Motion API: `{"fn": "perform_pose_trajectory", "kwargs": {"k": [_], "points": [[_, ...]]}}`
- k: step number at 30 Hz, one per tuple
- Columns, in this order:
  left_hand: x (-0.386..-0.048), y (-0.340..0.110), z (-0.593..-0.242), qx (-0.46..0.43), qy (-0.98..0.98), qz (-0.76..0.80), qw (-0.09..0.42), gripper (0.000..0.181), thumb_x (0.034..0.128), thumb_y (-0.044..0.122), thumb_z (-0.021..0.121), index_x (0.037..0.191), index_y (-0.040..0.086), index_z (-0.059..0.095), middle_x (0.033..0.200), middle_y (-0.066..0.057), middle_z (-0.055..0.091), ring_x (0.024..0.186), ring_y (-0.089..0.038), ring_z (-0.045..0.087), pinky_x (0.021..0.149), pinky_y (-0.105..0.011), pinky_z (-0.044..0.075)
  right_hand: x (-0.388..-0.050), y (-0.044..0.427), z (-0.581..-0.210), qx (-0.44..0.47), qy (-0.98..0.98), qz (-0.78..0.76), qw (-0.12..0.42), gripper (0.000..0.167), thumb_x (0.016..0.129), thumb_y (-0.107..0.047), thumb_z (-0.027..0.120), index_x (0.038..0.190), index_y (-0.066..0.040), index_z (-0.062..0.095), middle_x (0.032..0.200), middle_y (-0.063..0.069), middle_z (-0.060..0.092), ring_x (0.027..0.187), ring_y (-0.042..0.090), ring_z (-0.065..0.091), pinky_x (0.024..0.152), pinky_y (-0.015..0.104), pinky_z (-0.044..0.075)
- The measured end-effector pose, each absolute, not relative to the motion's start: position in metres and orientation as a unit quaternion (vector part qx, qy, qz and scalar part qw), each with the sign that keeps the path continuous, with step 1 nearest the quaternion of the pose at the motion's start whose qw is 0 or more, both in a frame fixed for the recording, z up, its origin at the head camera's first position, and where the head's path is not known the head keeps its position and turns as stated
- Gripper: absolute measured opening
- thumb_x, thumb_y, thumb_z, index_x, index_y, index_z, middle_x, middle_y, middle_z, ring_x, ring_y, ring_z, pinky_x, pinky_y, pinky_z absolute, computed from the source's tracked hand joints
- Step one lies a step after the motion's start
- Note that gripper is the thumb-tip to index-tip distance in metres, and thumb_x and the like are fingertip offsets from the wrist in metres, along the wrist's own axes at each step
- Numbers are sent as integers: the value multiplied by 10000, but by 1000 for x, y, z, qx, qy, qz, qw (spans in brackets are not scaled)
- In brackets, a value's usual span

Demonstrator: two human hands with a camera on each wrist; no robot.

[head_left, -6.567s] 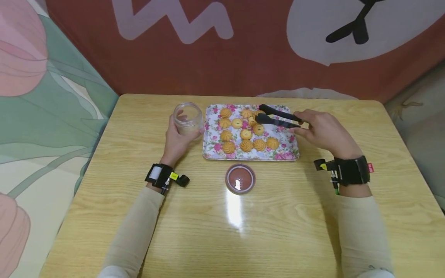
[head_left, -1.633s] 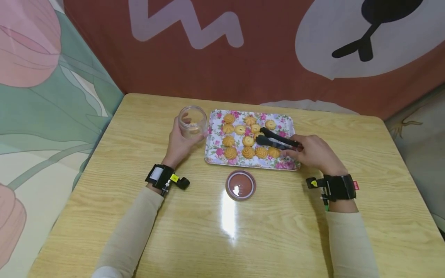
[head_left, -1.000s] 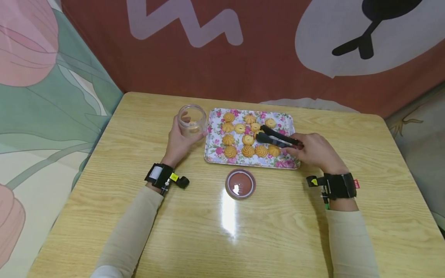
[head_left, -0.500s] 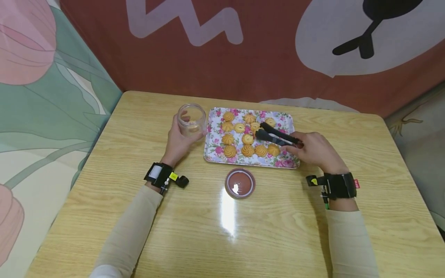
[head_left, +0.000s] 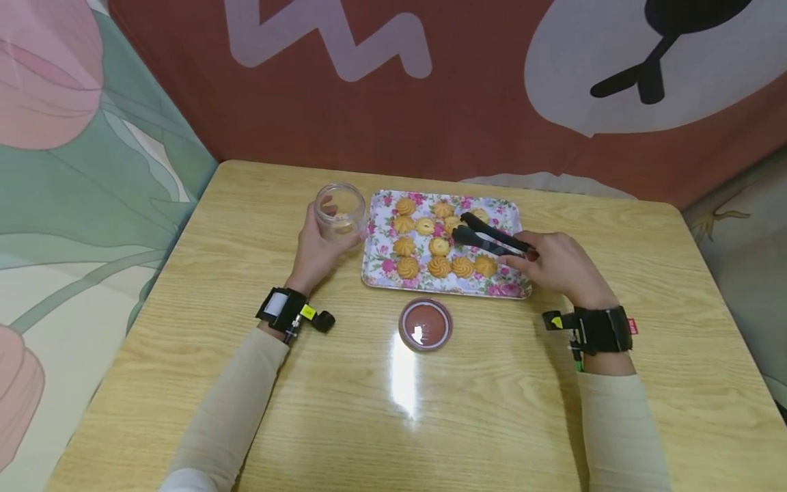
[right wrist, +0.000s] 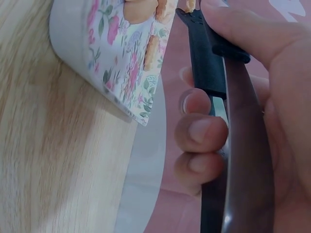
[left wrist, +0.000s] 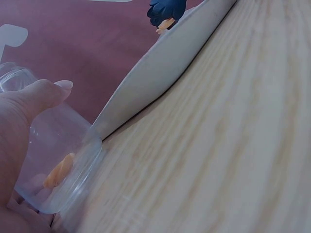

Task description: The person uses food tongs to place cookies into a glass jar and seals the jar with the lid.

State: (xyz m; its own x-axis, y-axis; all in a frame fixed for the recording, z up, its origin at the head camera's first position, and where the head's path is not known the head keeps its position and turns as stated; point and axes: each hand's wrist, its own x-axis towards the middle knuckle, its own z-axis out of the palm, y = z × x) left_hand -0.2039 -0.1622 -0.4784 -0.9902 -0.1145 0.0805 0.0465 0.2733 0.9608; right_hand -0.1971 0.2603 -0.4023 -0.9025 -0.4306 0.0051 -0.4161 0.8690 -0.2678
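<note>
At the tray's left side, the left hand (head_left: 318, 249) grips a clear jar (head_left: 340, 213); the left wrist view shows one cookie (left wrist: 59, 171) inside it. The right hand (head_left: 556, 266) holds black tongs (head_left: 492, 236) over the right part of a flowered tray (head_left: 376, 277) bearing several swirled cookies (head_left: 439, 246). In the left wrist view a bit of cookie (left wrist: 166, 24) shows at the tips of the tongs (left wrist: 167, 9). Fingers and thumb wrap the tong arms (right wrist: 248, 145) in the right wrist view. The tongs partly hide the cookies beneath them.
A round reddish-brown lid (head_left: 425, 325) with a pale ring lies in front of the tray on the wooden table (head_left: 479, 410). Behind the table hangs a brown printed cloth (head_left: 369, 123). A floral cloth (head_left: 92, 205) covers the left side.
Since the oldest frame, the tongs have moved toward the table's front and a cookie now shows in the jar. Over the last second the tongs have shifted only slightly; the left hand keeps its grip.
</note>
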Motion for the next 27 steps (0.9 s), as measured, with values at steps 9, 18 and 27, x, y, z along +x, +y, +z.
{"fn": "perform_pose_trajectory", "kwargs": {"k": [9,18,27], "points": [[-203,-163,-478,19,-797,-600,69,1019,772,351,950,1587,202,356,1525,-132,516,1421,-304,497,1253,-519,359,-195,257,-399,-204,968,-142,22,401,1002,-460,699,1135,-81,702,643,37,499,559,175,423,554,303,290],[-204,-163,-475,19,-793,-605,66,1019,776,324,947,1591,201,348,1535,-136,509,1422,-310,493,1253,-530,355,-195,249,-393,-207,966,-157,0,404,1011,-500,669,1105,-109,707,661,47,529,567,170,446,550,290,309],[-203,-161,-477,28,-796,-601,60,1027,767,332,952,1592,224,350,1540,-125,509,1427,-305,495,1257,-524,359,-192,245,-391,-209,965,-155,4,425,1000,-472,696,1175,-86,718,660,52,555,564,174,466,550,297,335]]}}
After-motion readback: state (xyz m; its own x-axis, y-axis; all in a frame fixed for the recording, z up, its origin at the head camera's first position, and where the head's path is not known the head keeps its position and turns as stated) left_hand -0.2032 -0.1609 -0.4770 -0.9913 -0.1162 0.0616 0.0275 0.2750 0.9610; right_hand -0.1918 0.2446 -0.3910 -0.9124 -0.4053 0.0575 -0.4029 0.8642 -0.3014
